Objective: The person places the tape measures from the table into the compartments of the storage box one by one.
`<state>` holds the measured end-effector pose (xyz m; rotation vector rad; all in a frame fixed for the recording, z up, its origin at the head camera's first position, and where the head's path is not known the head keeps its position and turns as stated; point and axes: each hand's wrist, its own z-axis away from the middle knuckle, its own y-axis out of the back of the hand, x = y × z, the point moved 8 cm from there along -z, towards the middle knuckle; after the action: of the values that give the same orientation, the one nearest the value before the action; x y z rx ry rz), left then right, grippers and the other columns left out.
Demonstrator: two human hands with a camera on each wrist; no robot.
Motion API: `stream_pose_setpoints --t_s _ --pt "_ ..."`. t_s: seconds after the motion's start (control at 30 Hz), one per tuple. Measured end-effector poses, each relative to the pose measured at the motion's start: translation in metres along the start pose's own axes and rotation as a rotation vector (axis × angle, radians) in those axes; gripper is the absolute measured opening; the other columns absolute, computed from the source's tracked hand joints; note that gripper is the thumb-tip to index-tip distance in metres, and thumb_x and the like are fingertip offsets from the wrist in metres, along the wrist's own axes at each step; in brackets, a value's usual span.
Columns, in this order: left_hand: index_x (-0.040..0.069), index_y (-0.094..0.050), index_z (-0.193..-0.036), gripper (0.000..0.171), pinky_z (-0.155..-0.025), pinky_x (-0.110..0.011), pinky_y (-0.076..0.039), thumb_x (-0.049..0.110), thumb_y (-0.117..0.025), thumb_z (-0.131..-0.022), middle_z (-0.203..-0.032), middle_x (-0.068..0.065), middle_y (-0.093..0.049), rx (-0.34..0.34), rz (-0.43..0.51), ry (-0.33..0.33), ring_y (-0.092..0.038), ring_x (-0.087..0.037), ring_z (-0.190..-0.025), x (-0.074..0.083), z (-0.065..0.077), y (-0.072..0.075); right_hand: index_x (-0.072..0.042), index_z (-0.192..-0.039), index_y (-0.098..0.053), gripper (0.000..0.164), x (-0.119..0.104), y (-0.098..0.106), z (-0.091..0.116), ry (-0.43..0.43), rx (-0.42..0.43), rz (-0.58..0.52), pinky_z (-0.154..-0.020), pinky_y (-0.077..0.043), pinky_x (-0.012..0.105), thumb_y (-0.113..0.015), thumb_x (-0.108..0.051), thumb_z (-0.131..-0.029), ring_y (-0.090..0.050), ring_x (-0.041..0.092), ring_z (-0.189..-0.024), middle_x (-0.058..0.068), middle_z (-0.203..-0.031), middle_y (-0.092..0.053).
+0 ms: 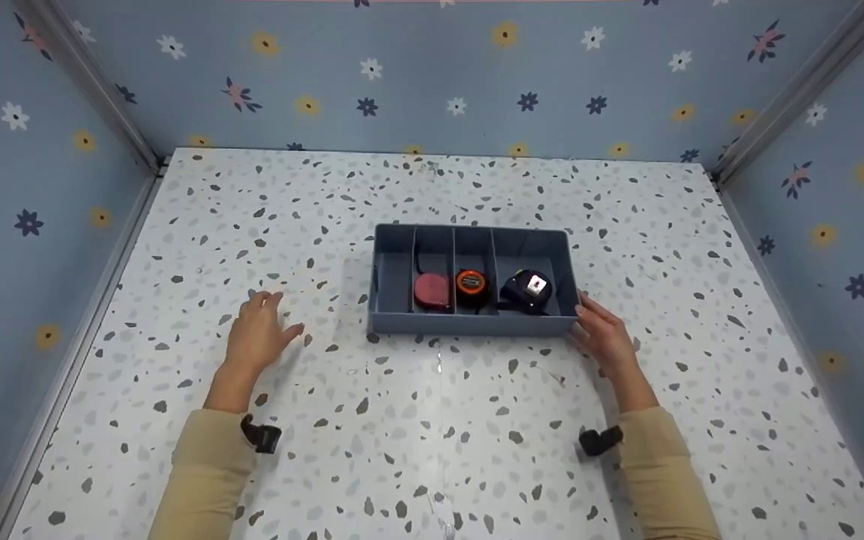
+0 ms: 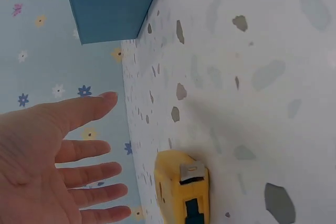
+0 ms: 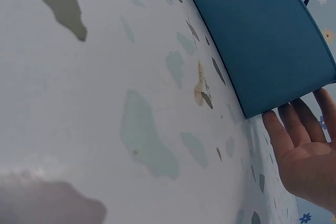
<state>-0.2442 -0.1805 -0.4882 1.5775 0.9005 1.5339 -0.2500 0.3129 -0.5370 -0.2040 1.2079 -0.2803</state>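
A blue-grey divided box [image 1: 469,324] sits on the speckled table. In its compartments are a round pink tape measure [image 1: 432,290], an orange-and-black tape measure [image 1: 471,285] and a black tape measure [image 1: 528,291] with a bright label. My right hand [image 1: 603,330] touches the box's right end near the front corner; in the right wrist view its extended fingertips [image 3: 273,121] meet the box edge. To the left of the box, my left hand [image 1: 256,334] is held with fingers spread and nothing in it. The left wrist view shows a yellow tape measure [image 2: 181,190] near those fingers.
The leftmost compartment [image 1: 394,281] of the box holds nothing visible. Blue flowered panels [image 1: 432,75] stand at the back and both sides of the table [image 1: 439,420]. Each wrist wears a black strap [image 1: 261,433] at the sleeve cuff.
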Motion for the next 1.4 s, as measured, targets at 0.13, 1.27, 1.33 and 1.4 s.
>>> stream_pose_setpoints --t_s 0.13,1.27,1.33,1.4 --pt "-0.014 -0.038 -0.124 0.063 -0.088 -0.057 -0.032 0.02 -0.066 -0.079 -0.123 -0.034 -0.035 -0.01 -0.004 0.042 -0.034 -0.048 -0.111 -0.01 0.002 -0.004 -0.004 -0.138 -0.026 0.057 -0.001 0.0 0.001 0.004 -0.006 0.019 -0.101 -0.028 0.04 -0.053 -0.012 -0.089 -0.025 0.024 -0.129 0.008 -0.144 -0.022" --pt "-0.016 -0.034 -0.125 0.058 -0.081 -0.056 -0.039 0.012 -0.06 -0.08 -0.115 -0.037 -0.033 -0.076 0.012 0.27 -0.038 -0.05 -0.1 -0.042 0.015 -0.019 -0.006 -0.138 -0.029 0.056 -0.001 -0.001 0.0 0.007 0.007 0.03 -0.101 -0.028 0.039 -0.054 -0.013 -0.088 -0.027 0.022 -0.128 0.006 -0.144 -0.024" --pt "-0.015 -0.034 -0.126 0.058 -0.084 -0.055 -0.038 0.012 -0.059 -0.081 -0.116 -0.037 -0.033 -0.07 0.014 0.276 -0.038 -0.049 -0.102 -0.043 0.015 -0.02 -0.006 -0.138 -0.028 0.056 -0.001 -0.001 0.001 0.006 0.001 0.027 -0.101 -0.028 0.039 -0.053 -0.013 -0.089 -0.027 0.022 -0.129 0.005 -0.144 -0.024" --pt "-0.015 -0.033 -0.126 0.058 -0.086 -0.054 -0.038 0.011 -0.059 -0.081 -0.117 -0.037 -0.033 -0.064 0.019 0.279 -0.038 -0.048 -0.103 -0.043 0.015 -0.02 -0.006 -0.138 -0.029 0.055 -0.001 -0.001 0.001 0.007 0.004 0.023 -0.1 -0.028 0.039 -0.054 -0.012 -0.089 -0.028 0.022 -0.128 0.006 -0.144 -0.025"
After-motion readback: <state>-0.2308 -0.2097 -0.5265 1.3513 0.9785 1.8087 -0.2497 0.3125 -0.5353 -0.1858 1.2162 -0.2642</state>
